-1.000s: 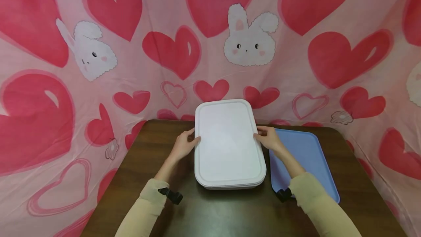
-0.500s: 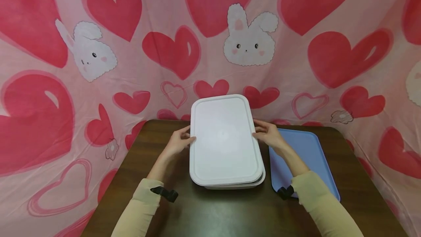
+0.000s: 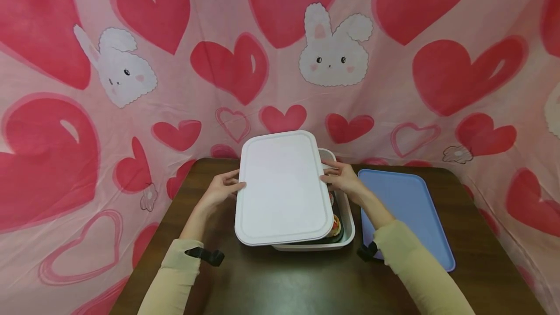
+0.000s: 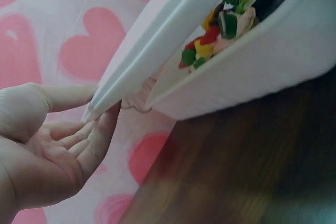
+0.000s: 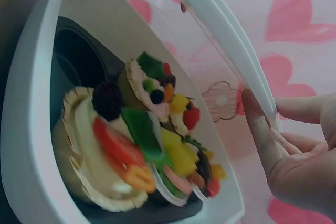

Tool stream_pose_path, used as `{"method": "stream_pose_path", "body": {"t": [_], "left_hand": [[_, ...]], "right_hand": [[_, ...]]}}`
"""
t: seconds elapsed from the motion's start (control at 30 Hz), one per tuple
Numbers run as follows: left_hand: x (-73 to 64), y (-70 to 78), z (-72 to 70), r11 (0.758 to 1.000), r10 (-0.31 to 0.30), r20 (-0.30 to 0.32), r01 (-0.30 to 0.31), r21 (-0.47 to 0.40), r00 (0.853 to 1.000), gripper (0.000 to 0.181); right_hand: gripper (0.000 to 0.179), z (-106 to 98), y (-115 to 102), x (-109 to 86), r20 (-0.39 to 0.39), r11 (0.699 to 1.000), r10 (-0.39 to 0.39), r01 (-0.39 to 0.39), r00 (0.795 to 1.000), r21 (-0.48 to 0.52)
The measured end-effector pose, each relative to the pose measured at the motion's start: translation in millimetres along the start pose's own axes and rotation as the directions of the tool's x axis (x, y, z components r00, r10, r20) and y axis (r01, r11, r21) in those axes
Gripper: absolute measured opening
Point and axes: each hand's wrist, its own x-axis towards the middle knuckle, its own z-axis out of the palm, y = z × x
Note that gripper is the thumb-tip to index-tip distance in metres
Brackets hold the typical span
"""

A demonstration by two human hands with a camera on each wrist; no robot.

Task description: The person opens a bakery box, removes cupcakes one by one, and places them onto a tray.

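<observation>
A white rectangular lid (image 3: 282, 188) is raised over a white box (image 3: 347, 222) and shifted to its left, so the box's right side shows. My left hand (image 3: 220, 190) pinches the lid's left edge, thumb on top and fingers beneath. On the opposite edge, my right hand (image 3: 343, 179) pinches the lid the same way. Inside the box, the right wrist view shows several fruit tarts (image 5: 113, 150) in a dark muffin tin (image 5: 79, 51), with one cup bare. From the left wrist view, the lid (image 4: 152, 30) tilts above the box wall (image 4: 252, 82).
A blue tray (image 3: 407, 213) lies on the dark wooden table (image 3: 280, 281), right of the box, partly under my right forearm. A pink cloth with hearts and rabbits (image 3: 332, 57) hangs behind the table.
Both hands have lifted the lid off the box and moved it left. The box's right side and some tarts have come into view; the box and blue tray stay put.
</observation>
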Motion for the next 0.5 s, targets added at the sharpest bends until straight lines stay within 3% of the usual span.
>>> {"method": "stream_pose_path", "body": {"t": [0.17, 0.3, 0.5], "left_hand": [[-5.5, -7.9, -15.5, 1.000, -0.020, -0.006, 0.020, 0.007, 1.000, 0.071], [-9.6, -13.1, -27.3, 0.999, -0.019, -0.008, 0.019, 0.034, 1.000, 0.072], [-17.8, -19.6, -40.5, 0.996, 0.007, -0.022, -0.005, 0.086, 1.000, 0.076]], "right_hand": [[0.070, 18, 2, 9.4, 0.014, 1.000, 0.020, -0.020, 1.000, -0.002], [0.069, 32, 2, 16.3, 0.034, 0.999, -0.005, 0.006, 0.999, -0.033], [0.069, 53, 5, 22.8, 0.048, 0.974, -0.074, 0.083, 0.996, -0.209]]}}
